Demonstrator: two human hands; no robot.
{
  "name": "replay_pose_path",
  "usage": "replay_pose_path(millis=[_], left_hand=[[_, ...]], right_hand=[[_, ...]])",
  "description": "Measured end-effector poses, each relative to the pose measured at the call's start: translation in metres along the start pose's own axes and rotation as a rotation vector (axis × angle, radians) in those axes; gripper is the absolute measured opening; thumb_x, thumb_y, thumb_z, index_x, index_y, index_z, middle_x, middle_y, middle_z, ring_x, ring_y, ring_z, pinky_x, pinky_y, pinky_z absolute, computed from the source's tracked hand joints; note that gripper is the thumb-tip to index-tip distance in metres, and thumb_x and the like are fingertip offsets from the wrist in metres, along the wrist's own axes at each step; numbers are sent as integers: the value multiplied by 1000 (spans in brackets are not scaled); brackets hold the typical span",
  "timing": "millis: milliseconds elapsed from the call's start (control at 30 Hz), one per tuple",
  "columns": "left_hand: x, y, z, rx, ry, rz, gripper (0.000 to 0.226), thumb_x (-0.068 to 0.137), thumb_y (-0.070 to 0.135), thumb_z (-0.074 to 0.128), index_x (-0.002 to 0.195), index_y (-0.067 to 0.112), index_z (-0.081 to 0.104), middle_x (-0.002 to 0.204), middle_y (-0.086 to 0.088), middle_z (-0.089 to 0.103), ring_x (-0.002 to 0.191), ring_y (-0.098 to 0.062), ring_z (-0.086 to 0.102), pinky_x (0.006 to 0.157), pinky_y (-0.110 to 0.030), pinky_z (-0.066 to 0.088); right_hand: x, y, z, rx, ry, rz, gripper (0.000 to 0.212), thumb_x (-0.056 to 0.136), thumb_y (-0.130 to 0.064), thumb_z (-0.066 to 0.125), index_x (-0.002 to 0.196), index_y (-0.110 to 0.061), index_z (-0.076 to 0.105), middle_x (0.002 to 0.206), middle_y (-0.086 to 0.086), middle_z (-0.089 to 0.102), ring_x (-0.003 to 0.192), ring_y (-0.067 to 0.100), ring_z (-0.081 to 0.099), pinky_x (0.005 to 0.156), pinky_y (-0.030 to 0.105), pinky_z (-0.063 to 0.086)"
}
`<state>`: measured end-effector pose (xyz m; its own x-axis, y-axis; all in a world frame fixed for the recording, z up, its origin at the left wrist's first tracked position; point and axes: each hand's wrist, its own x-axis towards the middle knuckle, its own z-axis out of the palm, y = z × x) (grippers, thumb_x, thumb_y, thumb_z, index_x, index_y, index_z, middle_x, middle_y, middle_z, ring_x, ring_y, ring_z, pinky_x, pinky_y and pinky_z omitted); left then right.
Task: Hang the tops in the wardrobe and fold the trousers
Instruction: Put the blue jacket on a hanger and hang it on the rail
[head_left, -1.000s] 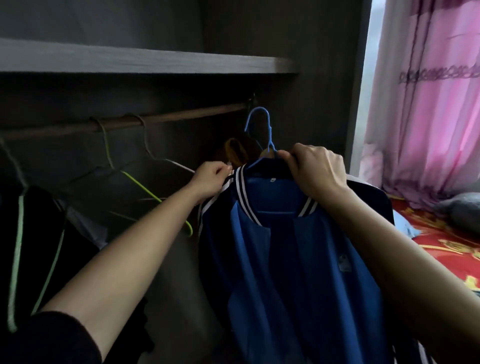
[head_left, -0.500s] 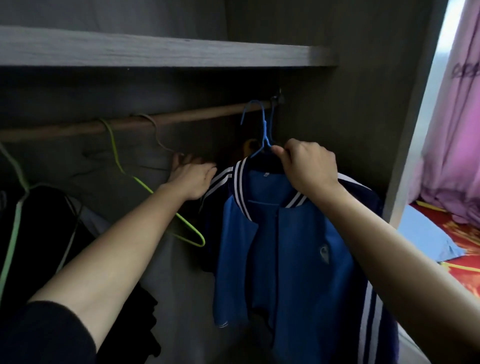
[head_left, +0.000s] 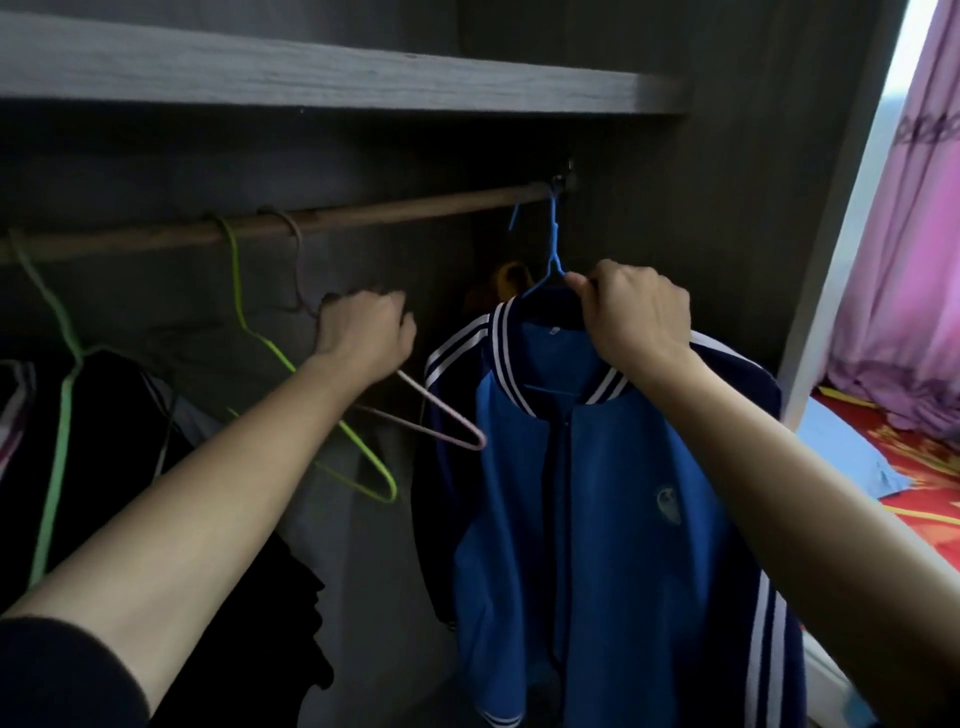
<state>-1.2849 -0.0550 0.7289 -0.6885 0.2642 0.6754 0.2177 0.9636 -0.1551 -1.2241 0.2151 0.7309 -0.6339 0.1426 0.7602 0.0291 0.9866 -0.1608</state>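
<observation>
Blue jacket (head_left: 597, 493) at centre right is being gripped by the right hand (head_left: 636, 317), half-hidden pink hanger (head_left: 478, 440) by the left hand (head_left: 366, 332).

a count by kind: one four, one pair, four singles
four wire hangers: blue hanger (head_left: 555, 244), pink hanger (head_left: 447, 415), yellow-green hanger (head_left: 270, 348), pale green hanger (head_left: 57, 441) far left; two hands: left hand (head_left: 363, 332), right hand (head_left: 634, 317); one wooden rail (head_left: 395, 210), one blue jacket (head_left: 597, 519), one shelf (head_left: 311, 78), one pink curtain (head_left: 904, 260) at right.

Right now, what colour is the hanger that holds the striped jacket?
Blue; the hanger shows best in the head view.
</observation>
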Motion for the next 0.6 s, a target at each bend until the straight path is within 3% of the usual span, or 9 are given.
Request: replay_pose_path(millis=[33, 100, 133, 200, 300, 400, 500, 600], left_hand=[[4, 4, -7, -19, 16, -1, 29, 92, 35, 53, 109, 12, 60, 111, -22, 62, 94, -41, 63, 70, -41, 49], [14, 8, -15, -6, -3, 6, 59, 85, 35, 65, 137, 19, 44, 143, -25, 37, 125, -44, 47, 86, -50, 50], [18, 9, -18, 35, 3, 33, 79, 78, 32, 72, 147, 23, 33, 154, -25, 18, 140, -44, 27, 98, -54, 43], [23, 6, -19, 87, 50, 104, 104, 65, 25, 79, 153, 23, 24, 159, -25, -5, 148, -43, -4, 112, -60, 21], [29, 0, -16, 64, 91, 73, 117, 60, 34, 82, 155, 11, 17, 160, -27, -2, 148, -43, -5, 116, -61, 4], [33, -4, -9, 78, 108, 41, 119, 59, 39, 82, 153, 2, 19, 160, -23, 10, 148, -40, 3, 118, -57, 2], [35, -6, -3, 75, 143, 30, 116, 57, 38, 81, 152, 5, 23, 160, -19, 14, 148, -38, 7, 119, -54, 1], [35, -6, -1, 46, 169, 26, 113, 57, 38, 81, 151, 6, 27, 159, -18, 18, 147, -38, 11, 119, -53, 2]], right_hand=[[7, -4, -2, -1, 9, -5, 51, 102, -53, 37, 95, -9, 62, 91, 13, 68, 82, 38, 63, 62, 38, 37], [21, -10, -5, 9, 25, -5, 48, 103, -50, 39, 94, -9, 61, 93, 16, 68, 84, 39, 64, 63, 38, 35], [30, -13, -6, 12, 32, -1, 47, 103, -50, 40, 94, -9, 61, 93, 17, 68, 84, 40, 64, 63, 38, 34], [46, -19, -5, 16, 39, 6, 45, 103, -48, 41, 94, -10, 61, 94, 17, 68, 85, 39, 64, 64, 38, 33], [69, -29, 0, 33, 8, 21, 37, 103, -42, 44, 101, -10, 62, 101, 17, 68, 92, 40, 64, 67, 38, 34], [80, -43, 19, 58, -108, -11, 18, 99, -26, 51, 107, -13, 61, 105, 15, 68, 96, 38, 65, 68, 37, 36], [71, -56, 47, 141, -270, -53, 20, 99, -23, 51, 115, -17, 61, 107, 13, 67, 97, 35, 64, 69, 36, 38], [53, -55, 70, 229, -248, -62, 24, 104, -31, 40, 116, -17, 55, 100, 15, 67, 90, 37, 63, 65, 38, 36]])
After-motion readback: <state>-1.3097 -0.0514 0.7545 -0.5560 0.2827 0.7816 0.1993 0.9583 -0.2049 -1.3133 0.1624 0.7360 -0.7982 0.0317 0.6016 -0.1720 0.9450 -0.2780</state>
